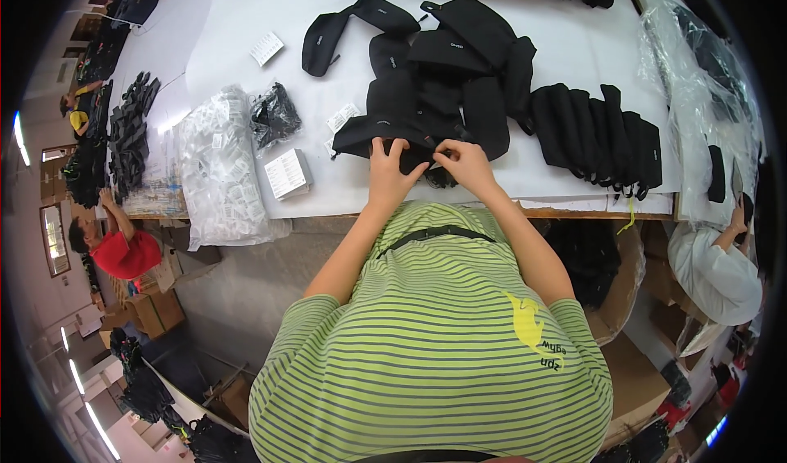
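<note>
A black fabric pouch (pixel 379 127) lies at the table's near edge, below the middle of a loose pile. My left hand (pixel 388 173) grips its near edge, fingers bent over the fabric and thumb pointing inward. Close beside it, my right hand (pixel 467 168) pinches the pouch's edge with thumb and forefinger. A small pale bit shows at the right fingertips, too small to name. More black pouches (pixel 447 49) lie heaped just beyond my hands, some with a small light mark. What lies under my fingers is partly hidden.
Left of me are a clear bag of white packets (pixel 220 164), a dark bagged bundle (pixel 275 115) and a stack of white printed cards (pixel 287 174). A row of black pouches (pixel 602 139) stands at right, beside clear plastic sheeting (pixel 684 78). Other people work at both sides.
</note>
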The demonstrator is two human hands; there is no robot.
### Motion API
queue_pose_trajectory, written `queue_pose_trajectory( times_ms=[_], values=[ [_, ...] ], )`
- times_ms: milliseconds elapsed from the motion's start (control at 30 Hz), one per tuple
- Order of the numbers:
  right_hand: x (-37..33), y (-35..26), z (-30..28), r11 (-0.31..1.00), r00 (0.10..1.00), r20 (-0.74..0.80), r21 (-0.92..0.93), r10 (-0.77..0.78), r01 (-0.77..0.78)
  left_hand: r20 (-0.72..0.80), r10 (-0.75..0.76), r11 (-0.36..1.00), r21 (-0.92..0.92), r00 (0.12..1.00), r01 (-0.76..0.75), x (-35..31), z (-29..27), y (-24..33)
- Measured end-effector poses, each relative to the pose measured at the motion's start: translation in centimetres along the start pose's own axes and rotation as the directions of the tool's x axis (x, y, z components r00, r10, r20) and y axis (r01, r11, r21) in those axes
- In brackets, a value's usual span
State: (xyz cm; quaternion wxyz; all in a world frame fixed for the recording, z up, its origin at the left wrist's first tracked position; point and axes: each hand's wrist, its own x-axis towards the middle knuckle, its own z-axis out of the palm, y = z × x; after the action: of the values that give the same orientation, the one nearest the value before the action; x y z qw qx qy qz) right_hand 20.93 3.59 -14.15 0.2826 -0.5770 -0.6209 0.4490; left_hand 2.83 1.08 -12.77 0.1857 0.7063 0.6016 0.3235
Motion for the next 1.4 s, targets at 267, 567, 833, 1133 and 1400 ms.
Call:
queue_pose_trajectory(
  times_ms=[267,567,833,1133,1400],
  values=[
    [0.4,0.1,0.4,0.936,0.982,0.185,0.337,0.038,-0.100,0.033,0.020,0.996,-0.088,0.999,-0.017,0.7,-1.6,0.9],
    [-1.1,-3.7,-1.0,0.777,0.965,0.257,0.617,-0.051,-0.124,0.238,-0.356,0.469,-0.791,0.904,0.393,0.0,-3.7,3.6],
    [-2.6,-5.9,-1.4,0.789,0.904,0.428,0.554,0.004,-0.265,0.513,-0.491,0.304,-0.657,0.704,0.690,-1.5,-5.7,3.2],
    [-4.2,-7.7,-1.8,0.910,0.938,0.345,0.400,-0.038,-0.111,0.095,-0.437,0.718,-0.561,0.894,0.411,-2.8,-7.3,5.4],
    [-5.3,-9.7,-5.1,0.639,0.987,0.129,0.768,-0.091,-0.042,0.310,-0.347,0.351,-0.832,0.885,0.429,-1.9,-9.9,8.3]
  ],
)
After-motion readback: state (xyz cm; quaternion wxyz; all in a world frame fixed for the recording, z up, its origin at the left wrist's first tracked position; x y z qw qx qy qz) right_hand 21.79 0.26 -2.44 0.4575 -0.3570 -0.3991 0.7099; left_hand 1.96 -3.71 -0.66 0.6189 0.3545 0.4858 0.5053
